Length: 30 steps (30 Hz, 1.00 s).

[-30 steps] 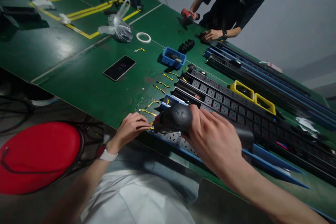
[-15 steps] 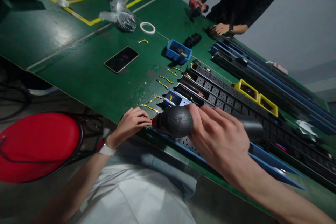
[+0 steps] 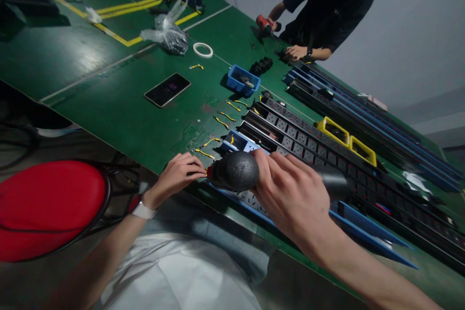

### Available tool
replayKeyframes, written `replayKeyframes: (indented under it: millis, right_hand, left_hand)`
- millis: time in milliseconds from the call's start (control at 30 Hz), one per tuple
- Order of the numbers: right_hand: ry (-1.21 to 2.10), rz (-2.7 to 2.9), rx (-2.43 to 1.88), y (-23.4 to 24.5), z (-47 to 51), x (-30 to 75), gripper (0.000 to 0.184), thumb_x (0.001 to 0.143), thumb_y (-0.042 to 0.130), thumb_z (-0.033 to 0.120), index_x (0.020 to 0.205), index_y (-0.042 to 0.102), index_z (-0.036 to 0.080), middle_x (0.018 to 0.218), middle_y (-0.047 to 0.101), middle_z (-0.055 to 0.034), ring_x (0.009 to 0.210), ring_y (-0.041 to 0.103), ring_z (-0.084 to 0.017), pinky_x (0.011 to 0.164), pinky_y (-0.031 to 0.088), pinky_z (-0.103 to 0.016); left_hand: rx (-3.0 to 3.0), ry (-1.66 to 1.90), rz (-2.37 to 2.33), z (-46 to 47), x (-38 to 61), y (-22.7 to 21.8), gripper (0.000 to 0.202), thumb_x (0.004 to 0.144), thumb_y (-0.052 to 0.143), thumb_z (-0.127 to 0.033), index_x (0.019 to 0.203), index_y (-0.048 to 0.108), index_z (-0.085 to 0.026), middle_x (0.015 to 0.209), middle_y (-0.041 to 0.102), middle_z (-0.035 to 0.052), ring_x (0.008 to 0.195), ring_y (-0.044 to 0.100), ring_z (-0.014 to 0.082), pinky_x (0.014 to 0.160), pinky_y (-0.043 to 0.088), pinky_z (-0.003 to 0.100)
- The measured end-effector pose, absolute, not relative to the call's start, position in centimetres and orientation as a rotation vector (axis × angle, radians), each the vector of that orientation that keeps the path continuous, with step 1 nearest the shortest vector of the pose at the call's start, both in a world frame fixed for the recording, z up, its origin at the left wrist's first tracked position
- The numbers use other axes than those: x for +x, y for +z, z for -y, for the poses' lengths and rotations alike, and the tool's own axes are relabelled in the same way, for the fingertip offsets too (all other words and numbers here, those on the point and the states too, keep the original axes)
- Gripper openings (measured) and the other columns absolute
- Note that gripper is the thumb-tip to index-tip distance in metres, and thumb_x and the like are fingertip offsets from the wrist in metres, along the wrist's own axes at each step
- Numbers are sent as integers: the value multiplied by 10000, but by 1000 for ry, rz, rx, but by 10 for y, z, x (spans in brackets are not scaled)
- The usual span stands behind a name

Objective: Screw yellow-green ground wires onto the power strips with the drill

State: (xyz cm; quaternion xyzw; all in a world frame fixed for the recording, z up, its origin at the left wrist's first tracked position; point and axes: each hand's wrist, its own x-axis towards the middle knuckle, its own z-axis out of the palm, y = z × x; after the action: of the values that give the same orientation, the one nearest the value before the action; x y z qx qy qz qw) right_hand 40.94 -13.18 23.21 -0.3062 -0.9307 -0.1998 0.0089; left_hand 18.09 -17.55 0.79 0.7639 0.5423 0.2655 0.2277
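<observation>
Red-cushioned stool (image 3: pixel 51 208), near left, off the green worktop (image 3: pixel 119 116).

Left hand (image 3: pixel 179 174), at the worktop's near edge. Its fingers are drawn together at the nose of the tool. Whether anything small sits between them cannot be told.

Yellow-green wire leads (image 3: pixel 205 153), loose on the worktop just beyond that hand.

Black electric screwdriver (image 3: pixel 234 170), long axis roughly level. Its nose points left at the left hand's fingertips, touching or nearly so.

Socket strip (image 3: pixel 250 199) in a blue channel, directly beneath the tool. Its long axis runs from near left to far right. Its left end lies by the left hand, the nearer of the two.

Right hand (image 3: pixel 294 196), right of the tool, wrapped tight about its grip.

Further strips (image 3: pixel 290 133) and two yellow trays (image 3: pixel 334 131), far right.
</observation>
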Motion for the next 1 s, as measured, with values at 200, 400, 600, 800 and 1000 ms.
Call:
replayKeyframes:
  millis: [200,400,600,800,1000]
  right_hand:
    - [-626,2884,-920,231,134,411,126,927,461,115,860,536,191,668,536,4,632,499,-190,648,339,-311]
    - [-595,2903,-996,229,131,412,56,889,525,134,897,534,189,693,568,5,657,534,-189,667,344,-307]
    - [-607,2898,-1005,227,123,413,67,882,567,165,945,548,177,692,583,14,663,555,-187,663,345,-307]
    - [-597,2917,-1005,230,127,414,54,879,543,143,904,529,189,698,570,6,657,534,-188,656,333,-310]
    - [-600,2909,-1003,230,124,412,61,878,551,138,901,528,189,688,565,12,646,531,-185,655,335,-306]
  left_hand:
    - [2090,729,-1493,175,182,12,289,975,523,-325,889,781,-229,951,715,45,876,548,201,791,367,343]
    - [2092,778,-1480,175,182,12,333,982,540,-417,836,793,-257,935,722,45,877,552,203,771,352,343]
    - [2106,786,-1470,175,181,9,370,987,517,-478,862,796,-272,971,724,42,885,556,192,761,338,329]
    - [2092,785,-1473,175,182,9,376,993,507,-467,850,794,-270,958,724,39,876,552,196,768,336,332]
    - [2114,788,-1472,175,181,7,418,997,482,-502,855,794,-261,898,709,45,861,550,190,759,330,330]
